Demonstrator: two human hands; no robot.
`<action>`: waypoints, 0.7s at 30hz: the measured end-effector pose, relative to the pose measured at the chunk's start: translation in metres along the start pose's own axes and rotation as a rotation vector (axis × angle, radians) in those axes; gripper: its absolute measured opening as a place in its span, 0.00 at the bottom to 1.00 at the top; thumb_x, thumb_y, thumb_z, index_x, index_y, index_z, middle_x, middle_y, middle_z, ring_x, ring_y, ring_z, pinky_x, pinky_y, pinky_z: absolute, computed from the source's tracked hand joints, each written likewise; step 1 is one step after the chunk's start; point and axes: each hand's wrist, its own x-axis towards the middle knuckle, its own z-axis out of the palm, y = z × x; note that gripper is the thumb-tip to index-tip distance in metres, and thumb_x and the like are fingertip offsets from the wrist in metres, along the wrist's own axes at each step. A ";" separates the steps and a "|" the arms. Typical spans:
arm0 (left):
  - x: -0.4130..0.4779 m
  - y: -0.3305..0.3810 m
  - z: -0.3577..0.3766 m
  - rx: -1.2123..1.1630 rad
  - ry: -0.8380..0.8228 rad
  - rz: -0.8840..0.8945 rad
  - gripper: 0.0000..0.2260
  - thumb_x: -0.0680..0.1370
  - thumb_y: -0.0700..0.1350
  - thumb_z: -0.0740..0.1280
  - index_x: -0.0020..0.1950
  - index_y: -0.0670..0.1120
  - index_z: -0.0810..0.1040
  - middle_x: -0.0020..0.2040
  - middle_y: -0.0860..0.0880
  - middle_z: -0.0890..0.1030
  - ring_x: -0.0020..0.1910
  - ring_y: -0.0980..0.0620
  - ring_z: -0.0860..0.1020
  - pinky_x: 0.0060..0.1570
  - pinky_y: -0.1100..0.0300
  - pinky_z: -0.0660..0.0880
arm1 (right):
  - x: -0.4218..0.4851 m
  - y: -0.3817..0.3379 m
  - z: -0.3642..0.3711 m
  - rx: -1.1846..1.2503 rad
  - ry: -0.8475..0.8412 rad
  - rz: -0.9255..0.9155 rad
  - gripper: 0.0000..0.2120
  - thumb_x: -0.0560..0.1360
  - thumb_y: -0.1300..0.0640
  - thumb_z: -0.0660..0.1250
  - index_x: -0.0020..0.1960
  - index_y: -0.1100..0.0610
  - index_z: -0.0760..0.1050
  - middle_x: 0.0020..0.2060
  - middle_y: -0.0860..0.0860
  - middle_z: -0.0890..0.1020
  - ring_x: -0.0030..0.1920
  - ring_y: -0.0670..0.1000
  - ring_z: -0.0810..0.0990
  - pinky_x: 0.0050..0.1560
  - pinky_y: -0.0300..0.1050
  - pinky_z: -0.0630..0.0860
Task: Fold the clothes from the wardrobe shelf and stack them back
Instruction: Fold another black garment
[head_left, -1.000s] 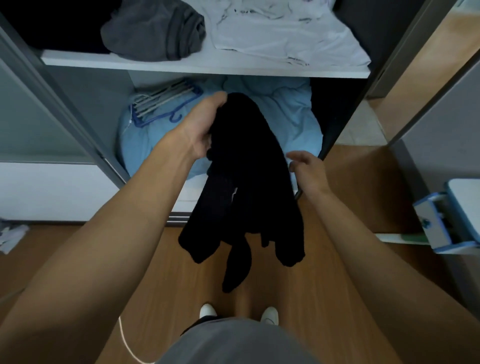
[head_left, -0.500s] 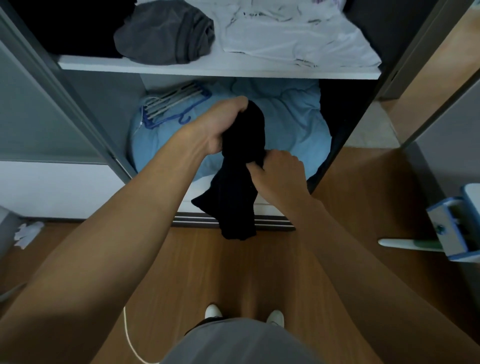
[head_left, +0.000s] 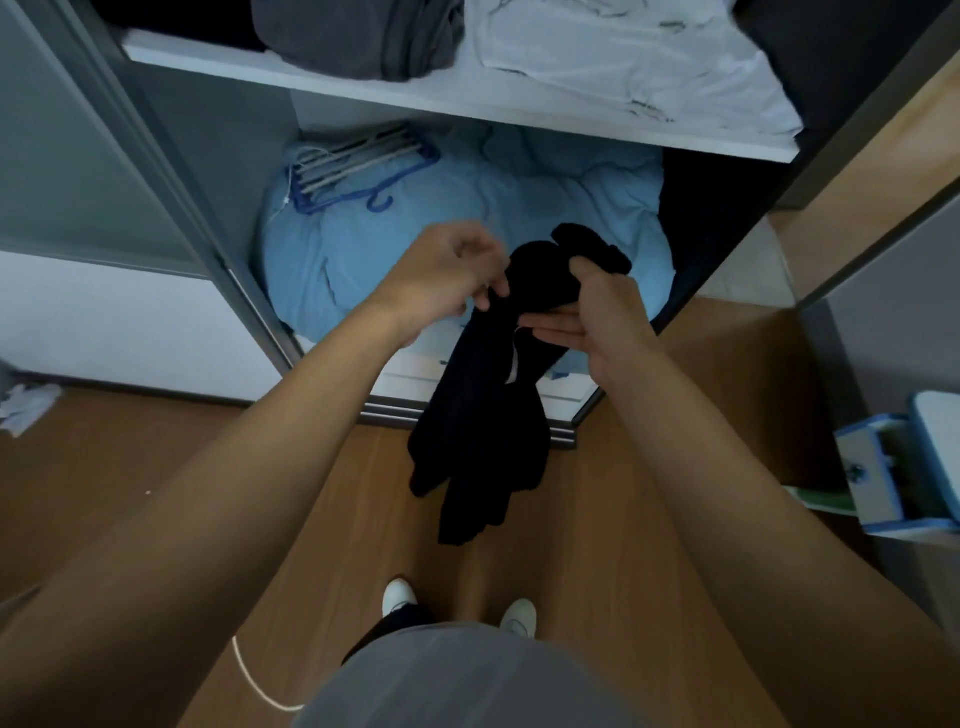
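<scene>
A black garment (head_left: 488, 415) hangs in front of the open wardrobe, its lower part dangling above the wooden floor. My left hand (head_left: 441, 275) pinches its upper left edge with curled fingers. My right hand (head_left: 602, 317) grips the bunched top of the garment, thumb over the cloth and fingers stretched underneath. On the white wardrobe shelf (head_left: 363, 85) above lie a crumpled grey garment (head_left: 358, 36) and a white garment (head_left: 634, 57).
Below the shelf lies a light blue duvet (head_left: 415, 249) with a bundle of blue hangers (head_left: 358, 166) on it. The grey sliding door frame (head_left: 171, 197) stands on the left. A blue and white box (head_left: 893, 467) sits at right, a white cord (head_left: 254, 680) on the floor.
The garment has dropped longer again and shifted right. My right hand moved up to grip its bunched top, and my left hand slid from the top to pinch the left edge.
</scene>
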 end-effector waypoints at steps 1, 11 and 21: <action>-0.007 -0.009 0.004 0.067 -0.097 -0.038 0.01 0.77 0.44 0.69 0.46 0.50 0.78 0.40 0.53 0.84 0.36 0.55 0.80 0.29 0.63 0.72 | 0.001 0.001 0.000 -0.009 0.012 0.000 0.16 0.83 0.51 0.59 0.63 0.60 0.75 0.47 0.58 0.86 0.38 0.57 0.87 0.35 0.45 0.83; -0.015 -0.070 0.034 0.499 -0.001 -0.023 0.09 0.74 0.56 0.65 0.39 0.51 0.73 0.40 0.53 0.79 0.43 0.50 0.79 0.42 0.56 0.74 | 0.002 -0.001 -0.006 0.172 0.062 -0.031 0.14 0.83 0.47 0.60 0.57 0.57 0.74 0.44 0.59 0.86 0.39 0.56 0.88 0.36 0.43 0.83; 0.002 -0.022 0.017 -0.141 0.241 0.092 0.12 0.78 0.35 0.62 0.43 0.50 0.81 0.39 0.52 0.81 0.41 0.55 0.78 0.44 0.63 0.73 | 0.011 0.017 -0.052 -0.068 -0.009 -0.054 0.26 0.83 0.38 0.53 0.54 0.59 0.77 0.44 0.58 0.87 0.43 0.56 0.87 0.41 0.43 0.83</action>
